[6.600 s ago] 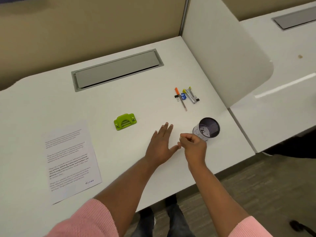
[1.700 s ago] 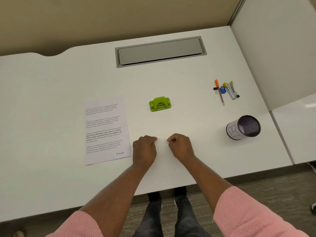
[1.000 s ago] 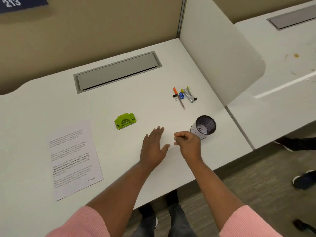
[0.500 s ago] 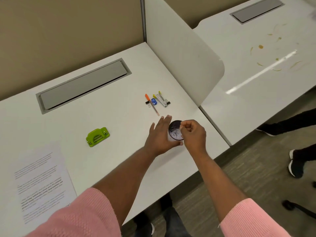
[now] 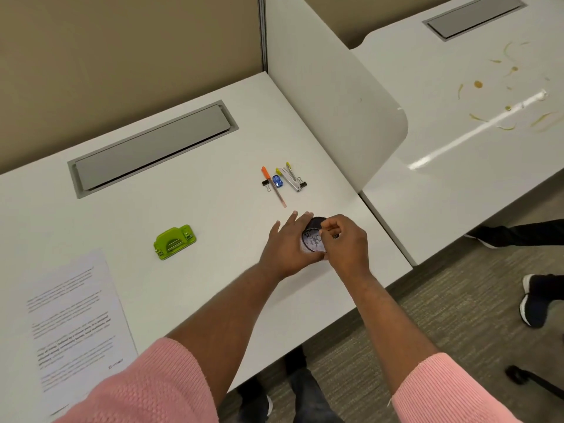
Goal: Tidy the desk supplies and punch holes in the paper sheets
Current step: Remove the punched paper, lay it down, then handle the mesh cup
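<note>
left hand (image 5: 285, 248) against pen cup (image 5: 311, 241)

— Where is the pencil cup (image 5: 312, 240) standing?
— Near the front right edge of your desk (image 5: 213, 206), between your hands. Your left hand (image 5: 285, 250) lies against its left side, and your right hand (image 5: 346, 244) is over its right rim.
— And behind it?
— The pen (image 5: 273, 187), with the small supplies (image 5: 291, 180) just beside it.
— What's to the left?
— The hole punch (image 5: 174, 242), well apart from the cup. The paper sheet (image 5: 73, 325) lies left of that, nearer you. The cable hatch (image 5: 152, 148) sits at the back, and the divider (image 5: 332, 96) is on your right.
</note>
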`<act>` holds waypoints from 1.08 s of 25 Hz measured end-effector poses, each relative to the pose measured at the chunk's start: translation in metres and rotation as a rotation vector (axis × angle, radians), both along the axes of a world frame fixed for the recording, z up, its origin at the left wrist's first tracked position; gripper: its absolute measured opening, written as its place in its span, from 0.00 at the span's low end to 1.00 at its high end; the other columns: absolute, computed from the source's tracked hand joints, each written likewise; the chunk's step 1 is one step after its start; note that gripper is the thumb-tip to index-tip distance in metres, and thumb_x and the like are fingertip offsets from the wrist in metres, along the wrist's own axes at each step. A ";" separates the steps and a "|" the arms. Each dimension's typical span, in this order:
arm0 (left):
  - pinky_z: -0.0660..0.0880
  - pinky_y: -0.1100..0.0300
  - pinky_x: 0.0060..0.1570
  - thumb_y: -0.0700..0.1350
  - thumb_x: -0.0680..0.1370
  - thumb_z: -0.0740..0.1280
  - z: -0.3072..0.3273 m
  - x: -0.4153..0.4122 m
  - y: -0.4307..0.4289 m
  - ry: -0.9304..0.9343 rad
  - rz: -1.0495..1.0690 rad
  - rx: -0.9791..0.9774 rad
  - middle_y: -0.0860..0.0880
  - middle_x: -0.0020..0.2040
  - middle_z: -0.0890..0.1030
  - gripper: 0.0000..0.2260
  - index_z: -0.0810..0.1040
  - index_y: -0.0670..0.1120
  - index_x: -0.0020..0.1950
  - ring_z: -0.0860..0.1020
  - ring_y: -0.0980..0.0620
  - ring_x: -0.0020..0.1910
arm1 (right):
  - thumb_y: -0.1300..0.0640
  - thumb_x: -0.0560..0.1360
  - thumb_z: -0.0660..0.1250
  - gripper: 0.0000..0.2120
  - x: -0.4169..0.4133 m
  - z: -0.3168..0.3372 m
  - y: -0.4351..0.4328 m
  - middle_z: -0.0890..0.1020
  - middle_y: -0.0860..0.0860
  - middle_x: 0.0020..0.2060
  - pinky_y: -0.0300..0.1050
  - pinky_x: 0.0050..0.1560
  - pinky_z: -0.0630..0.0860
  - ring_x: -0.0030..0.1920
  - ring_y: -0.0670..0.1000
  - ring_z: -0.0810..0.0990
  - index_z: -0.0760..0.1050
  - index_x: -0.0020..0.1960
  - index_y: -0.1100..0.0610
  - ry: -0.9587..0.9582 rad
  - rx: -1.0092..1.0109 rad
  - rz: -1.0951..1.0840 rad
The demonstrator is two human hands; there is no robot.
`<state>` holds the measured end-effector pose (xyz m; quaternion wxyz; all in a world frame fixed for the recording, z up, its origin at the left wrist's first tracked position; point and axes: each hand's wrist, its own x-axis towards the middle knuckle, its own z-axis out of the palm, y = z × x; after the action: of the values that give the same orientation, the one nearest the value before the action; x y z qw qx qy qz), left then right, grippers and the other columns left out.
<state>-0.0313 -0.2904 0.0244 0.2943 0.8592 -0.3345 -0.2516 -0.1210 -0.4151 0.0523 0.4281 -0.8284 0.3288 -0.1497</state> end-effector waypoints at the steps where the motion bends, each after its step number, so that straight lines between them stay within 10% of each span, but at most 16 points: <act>1: 0.50 0.41 0.78 0.71 0.69 0.68 0.000 -0.001 0.000 0.002 0.001 -0.002 0.55 0.79 0.63 0.44 0.59 0.53 0.79 0.52 0.52 0.81 | 0.65 0.74 0.72 0.11 0.000 0.000 -0.001 0.81 0.45 0.43 0.28 0.42 0.78 0.45 0.40 0.80 0.78 0.49 0.51 -0.009 -0.021 0.009; 17: 0.49 0.50 0.77 0.73 0.69 0.67 0.006 -0.011 0.044 -0.012 0.105 0.001 0.56 0.81 0.58 0.46 0.55 0.55 0.80 0.51 0.56 0.80 | 0.61 0.77 0.71 0.07 0.000 0.010 0.032 0.82 0.43 0.47 0.29 0.49 0.78 0.49 0.39 0.81 0.80 0.53 0.52 -0.157 -0.079 0.077; 27: 0.76 0.47 0.58 0.42 0.75 0.72 -0.031 -0.057 0.241 -0.052 0.830 0.004 0.54 0.55 0.82 0.12 0.81 0.50 0.59 0.80 0.51 0.53 | 0.57 0.76 0.71 0.05 -0.008 -0.050 0.160 0.84 0.44 0.46 0.37 0.49 0.79 0.46 0.41 0.82 0.83 0.51 0.51 0.071 0.127 0.466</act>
<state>-0.0885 -0.0497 -0.0068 0.3605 0.9278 0.0335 -0.0904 -0.1290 -0.2555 0.0021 0.4904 -0.8580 0.1526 0.0032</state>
